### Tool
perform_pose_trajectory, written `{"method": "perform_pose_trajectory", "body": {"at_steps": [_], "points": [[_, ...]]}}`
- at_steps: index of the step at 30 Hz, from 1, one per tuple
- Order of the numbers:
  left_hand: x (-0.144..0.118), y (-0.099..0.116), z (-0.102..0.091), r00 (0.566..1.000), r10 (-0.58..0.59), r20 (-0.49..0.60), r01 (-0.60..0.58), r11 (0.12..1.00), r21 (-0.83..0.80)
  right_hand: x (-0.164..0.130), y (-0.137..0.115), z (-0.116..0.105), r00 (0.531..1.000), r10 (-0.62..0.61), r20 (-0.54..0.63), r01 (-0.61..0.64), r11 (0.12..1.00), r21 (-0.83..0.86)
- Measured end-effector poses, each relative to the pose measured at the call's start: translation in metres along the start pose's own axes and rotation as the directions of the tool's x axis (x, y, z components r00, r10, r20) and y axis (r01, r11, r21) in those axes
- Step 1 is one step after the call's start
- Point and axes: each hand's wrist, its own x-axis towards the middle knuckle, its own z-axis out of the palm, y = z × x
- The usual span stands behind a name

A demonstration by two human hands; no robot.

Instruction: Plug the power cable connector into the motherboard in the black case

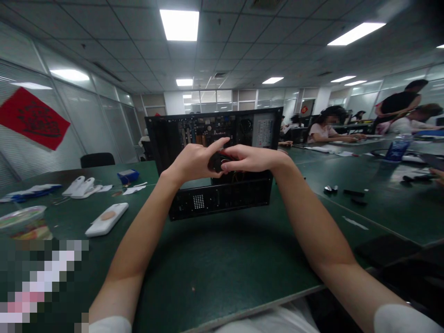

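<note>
Black and red, that is all I am seeing of the small part (218,162) I am gripping between both hands, right in front of the open computer case (215,162) standing on the green table (225,268). My left hand (194,162) is curling round it, forefinger stretched over the top; my right hand (253,159) is pinching it from the other side, fingertips pressed together on it. What exactly the part is, I cannot tell. I am holding it up off the table, so a slack grip could be dropping it into the case onto the circuit board (208,129). A white device (107,219) is lying well off to my left, and other people (329,125) are working at the far tables.
</note>
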Motion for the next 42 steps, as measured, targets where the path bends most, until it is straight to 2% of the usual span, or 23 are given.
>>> {"method": "perform_pose_trajectory", "body": {"at_steps": [7, 14, 18, 23, 28, 34, 38, 42], "points": [[-0.004, -0.006, 0.003, 0.998, -0.037, 0.055, 0.038, 0.999, -0.011, 0.006, 0.001, 0.007, 0.998, 0.026, -0.064, -0.034, 0.99, -0.136], [-0.004, -0.006, 0.006, 0.997, -0.065, 0.05, 0.074, 0.979, -0.188, 0.007, 0.003, 0.008, 0.997, -0.042, -0.069, 0.04, 0.999, -0.028], [-0.003, -0.006, 0.007, 0.996, -0.065, 0.056, 0.078, 0.958, -0.274, 0.011, 0.008, 0.011, 0.998, -0.055, -0.044, 0.06, 0.991, 0.121], [-0.008, -0.016, 0.01, 0.992, -0.093, 0.086, 0.113, 0.957, -0.267, 0.022, 0.017, 0.023, 0.996, 0.01, -0.093, 0.011, 0.975, 0.224], [-0.012, -0.022, 0.018, 0.988, -0.089, 0.123, 0.12, 0.954, -0.275, 0.027, 0.02, 0.029, 0.994, 0.073, -0.078, -0.048, 0.957, 0.288], [-0.012, -0.023, 0.023, 0.984, -0.085, 0.155, 0.132, 0.939, -0.318, 0.028, 0.017, 0.029, 0.985, 0.159, -0.071, -0.137, 0.957, 0.257], [-0.012, -0.023, 0.022, 0.983, -0.097, 0.153, 0.14, 0.943, -0.303, 0.028, 0.013, 0.029, 0.981, 0.178, -0.072, -0.153, 0.952, 0.265], [-0.013, -0.023, 0.022, 0.98, -0.107, 0.165, 0.149, 0.952, -0.266, 0.028, 0.007, 0.03, 0.976, 0.197, -0.092, -0.178, 0.967, 0.181]]}}
